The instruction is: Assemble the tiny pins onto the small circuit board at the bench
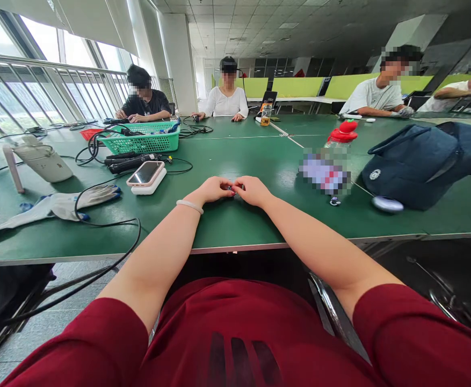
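Both my hands meet over the green table (255, 226), a little in from its front edge. My left hand (215, 189), with a pale band on its wrist, has its fingers closed at the fingertips. My right hand (253, 189) closes in from the other side, thumb and fingers together. Between the fingertips is a small dark, shiny object (231, 189) with a bit of red beside it. It is too small and too covered to name. The hands rest on or just above the tabletop; which one I cannot tell.
A phone (146, 173) lies on a white case, left of my hands. Farther left are work gloves (58, 207), a white stand-like device (44, 161) and a green basket (142, 141) with cables. To the right stand a red-lidded bottle (343, 134) and a blue bag (416, 166). Several people sit beyond.
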The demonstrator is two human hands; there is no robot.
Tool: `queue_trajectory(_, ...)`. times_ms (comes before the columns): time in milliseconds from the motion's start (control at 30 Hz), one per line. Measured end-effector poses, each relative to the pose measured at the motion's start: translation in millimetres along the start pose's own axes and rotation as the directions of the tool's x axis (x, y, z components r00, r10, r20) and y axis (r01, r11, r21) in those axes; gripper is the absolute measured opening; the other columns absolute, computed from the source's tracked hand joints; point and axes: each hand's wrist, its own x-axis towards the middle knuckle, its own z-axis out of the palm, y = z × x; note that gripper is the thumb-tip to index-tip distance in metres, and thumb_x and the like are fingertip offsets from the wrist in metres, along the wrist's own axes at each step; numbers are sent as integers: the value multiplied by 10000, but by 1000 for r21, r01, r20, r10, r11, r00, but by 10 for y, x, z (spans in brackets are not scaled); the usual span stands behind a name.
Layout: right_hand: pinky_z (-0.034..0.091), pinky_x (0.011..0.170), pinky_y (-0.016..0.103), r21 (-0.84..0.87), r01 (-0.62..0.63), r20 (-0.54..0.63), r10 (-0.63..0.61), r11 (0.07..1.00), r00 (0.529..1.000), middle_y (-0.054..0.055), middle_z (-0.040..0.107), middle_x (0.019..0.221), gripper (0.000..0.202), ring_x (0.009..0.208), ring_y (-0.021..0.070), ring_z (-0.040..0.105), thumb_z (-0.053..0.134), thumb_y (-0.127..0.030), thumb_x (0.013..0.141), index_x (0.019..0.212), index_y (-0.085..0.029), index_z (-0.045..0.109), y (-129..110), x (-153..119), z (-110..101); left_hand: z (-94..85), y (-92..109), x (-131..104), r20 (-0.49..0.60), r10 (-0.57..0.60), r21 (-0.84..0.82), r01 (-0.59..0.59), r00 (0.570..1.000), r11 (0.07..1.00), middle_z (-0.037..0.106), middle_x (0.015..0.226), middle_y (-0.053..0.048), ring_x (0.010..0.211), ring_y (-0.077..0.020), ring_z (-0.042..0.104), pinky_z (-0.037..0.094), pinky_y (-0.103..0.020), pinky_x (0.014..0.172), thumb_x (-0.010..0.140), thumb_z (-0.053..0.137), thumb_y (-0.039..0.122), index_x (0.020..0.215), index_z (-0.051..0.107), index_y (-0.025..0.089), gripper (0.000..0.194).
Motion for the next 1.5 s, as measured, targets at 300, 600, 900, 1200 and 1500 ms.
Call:
queue_trajectory(300, 325, 629, 246, -6, -12, 17, 13, 1000, 1000, 25, 643, 753, 188, 668, 131, 502, 514, -268, 869, 806, -178, 667, 0, -7, -4, 2, 13, 3, 14, -9, 9, 9, 1000, 1000, 669, 757, -30, 695, -156, 551, 428, -279, 661, 665, 664, 406, 996, 722, 151, 423)
queue_trajectory(600, 327, 629, 240, 34, -38, 33, 37, 999, 999, 23, 646, 740, 181, 664, 130, 501, 511, -277, 859, 811, -181, 657, -2, -10, -12, -1, 17, 2, 8, -19, 23, 19, 1000, 1000, 676, 786, -35, 713, -158, 552, 428, -279, 680, 668, 660, 406, 1016, 718, 146, 439)
queue_trajectory(900, 321, 616, 236, 53, -37, 33, 35, 998, 999, 10, 629, 713, 158, 633, 119, 482, 516, -265, 852, 787, -184, 636, 12, -10, 6, -11, 59, -15, 10, -23, 33, 23, 1000, 999, 660, 764, -29, 687, -146, 517, 397, -275, 661, 671, 653, 407, 1004, 718, 131, 437)
queue_trajectory(1200, 316, 606, 233, 61, -38, 34, 36, 997, 999, 6, 627, 705, 168, 631, 119, 485, 507, -284, 859, 801, -189, 632, 44, -7, 20, 1, 30, -4, 13, -19, 22, 18, 1000, 1000, 682, 808, -38, 729, -159, 549, 416, -273, 684, 677, 643, 422, 1025, 718, 142, 453)
queue_trajectory(1500, 313, 605, 230, 48, -39, 36, 37, 998, 999, 1, 617, 694, 166, 619, 115, 467, 508, -276, 857, 779, -187, 625, 11, -12, -6, -8, 45, -9, 15, -8, 18, 8, 1000, 1000, 676, 779, -29, 703, -149, 538, 412, -267, 671, 680, 647, 413, 1019, 722, 143, 440)
